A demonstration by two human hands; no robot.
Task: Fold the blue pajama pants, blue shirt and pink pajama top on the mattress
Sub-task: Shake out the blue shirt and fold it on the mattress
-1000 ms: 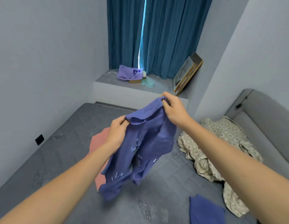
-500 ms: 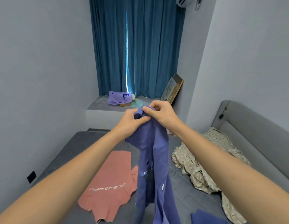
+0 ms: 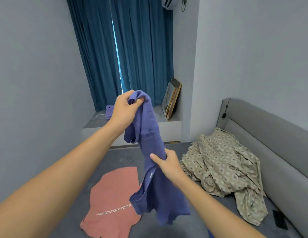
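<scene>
While hanging lengthwise above the pink pajama top (image 3: 113,200), blue shirt (image 3: 149,138): left hand (image 3: 124,110) pinches its top, right hand (image 3: 167,164) grips mid-length, 1 nearer.

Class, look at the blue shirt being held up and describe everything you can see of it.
The blue shirt is a soft, textured fabric in a purplish blue. It hangs bunched and unfolded in the air above the mattress. The left hand grips its top end, and the right hand grips it partway down. A small pale label shows on a seam. Its lower end dangles loose, overlapping in view the pink top lying flat below.
</scene>
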